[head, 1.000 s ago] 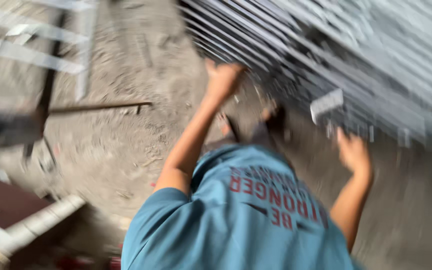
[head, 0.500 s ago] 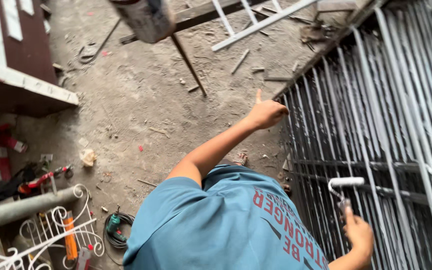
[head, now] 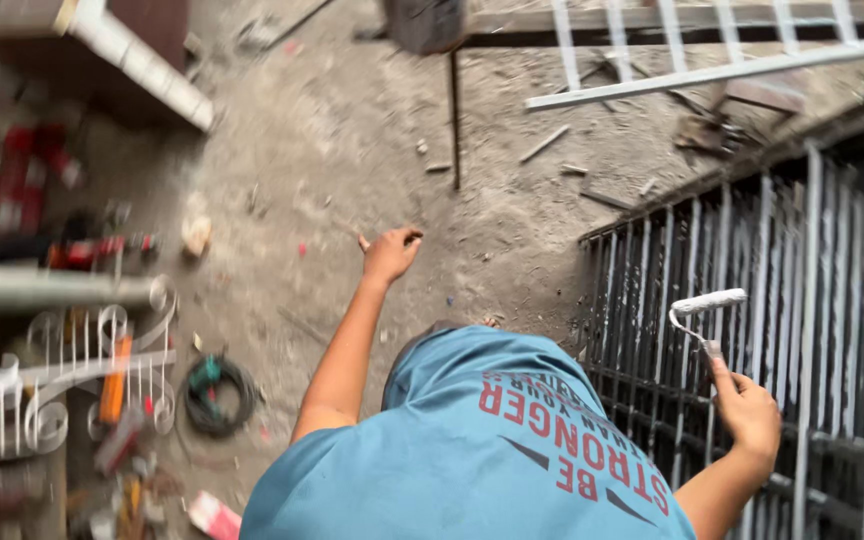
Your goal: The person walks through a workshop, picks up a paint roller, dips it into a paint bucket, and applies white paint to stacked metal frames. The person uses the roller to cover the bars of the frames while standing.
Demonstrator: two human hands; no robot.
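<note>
While much of the left side blurs into smears of red and white, the middle of the view stays readable. The right hand [head: 747,410] is wrapped around the handle of a small paint roller [head: 709,302], whose white sleeve sits up above the fist, just in front of the dark bars of a metal grille [head: 812,300]. Whether the sleeve touches the bars cannot be told. The grille runs off the right and bottom edges, so its full extent is cut off.

The left hand [head: 390,254] is stretched out over the dusty concrete floor [head: 332,150], fingers curled loosely inward, holding nothing that can be made out. A blue shirt [head: 472,450] fills the lower middle and hides the body and legs beneath it.

At lower left, a white scrolled metal frame [head: 62,370], a coiled cable [head: 214,393] and scattered tools are too blurred to name. A white-painted barred frame [head: 712,60] crosses the top, partly out of view.
</note>
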